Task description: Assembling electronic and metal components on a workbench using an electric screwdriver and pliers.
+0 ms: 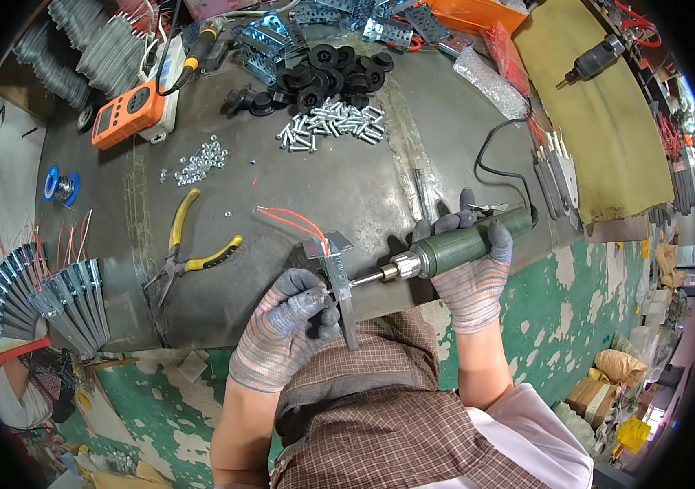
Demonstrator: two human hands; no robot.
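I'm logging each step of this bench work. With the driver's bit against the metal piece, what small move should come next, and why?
Probably press the green power screwdriver straight in and run it. Its bit already meets the finned metal bracket, the right hand grips the tool's body, and the left hand braces the bracket from the other side at the table's edge. Whether a screw sits on the bit cannot be told.

The left hand (290, 314) covers the lower part of the grey metal bracket (336, 273), and whatever its gloved fingers pinch behind the bracket cannot be made out. The right hand (471, 261) wraps the middle of the green electric screwdriver (453, 248), hiding its grip. The screwdriver's tip disappears at the bracket. The loose nuts (201, 163) are too small to count.
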